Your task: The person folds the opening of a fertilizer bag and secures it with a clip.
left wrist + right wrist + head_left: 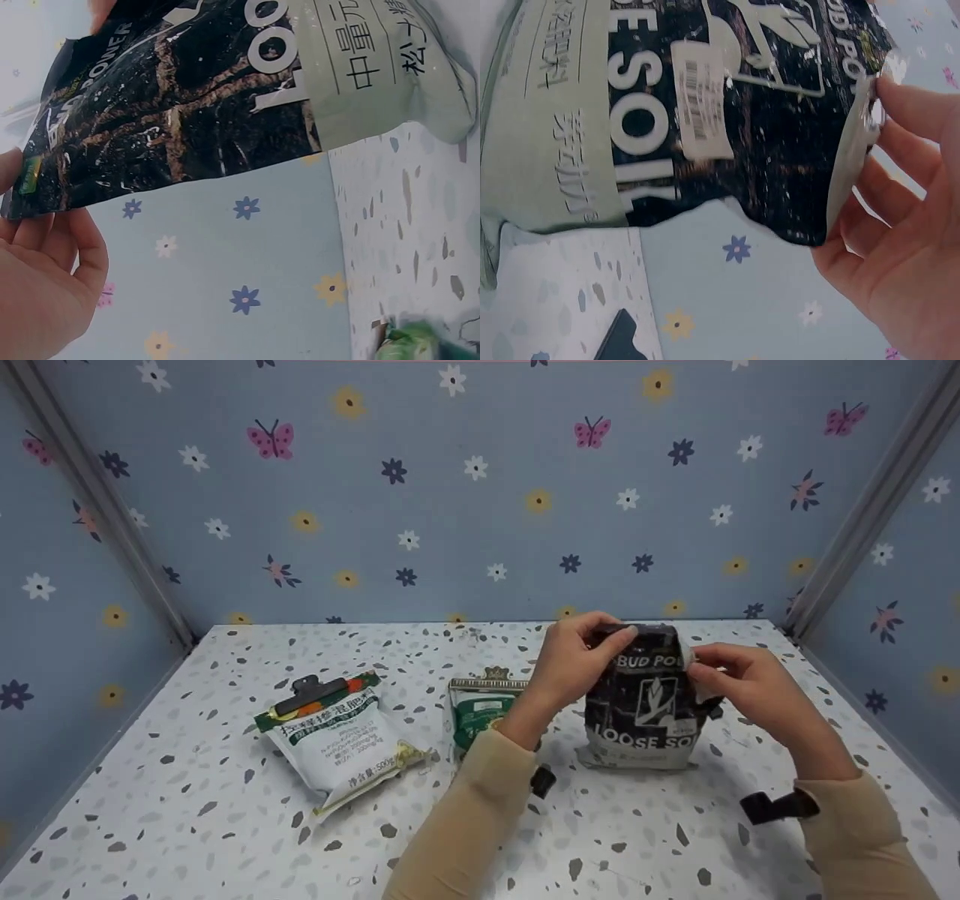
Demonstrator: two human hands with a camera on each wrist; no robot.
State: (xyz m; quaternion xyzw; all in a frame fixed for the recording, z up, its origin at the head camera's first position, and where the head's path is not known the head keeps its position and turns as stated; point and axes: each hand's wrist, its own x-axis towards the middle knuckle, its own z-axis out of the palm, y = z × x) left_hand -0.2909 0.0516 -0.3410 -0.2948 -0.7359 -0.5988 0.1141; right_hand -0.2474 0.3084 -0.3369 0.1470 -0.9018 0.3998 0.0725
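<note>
A black and pale green bag of loose soil (646, 712) stands upright on the speckled table, its printed front toward me. My left hand (571, 660) pinches its top left corner, thumb in front and fingers behind, as the left wrist view shows on the bag (217, 112). With thumb and fingers, my right hand (757, 694) grips the upper right edge, where the film is folded and its pale inner side shows. A barcode label (703, 100) sits on the front in the right wrist view. Whether the bag's top is open cannot be told.
Left on the table (225, 825) lies a white fertilizer bag (345, 750) with a black clip (310, 695) across its top. A green bag (480, 712) with a gold clip (491, 682) stands partly behind my left arm. A dark object (714, 709) shows behind the soil bag. Flowered panels (480, 510) enclose the table.
</note>
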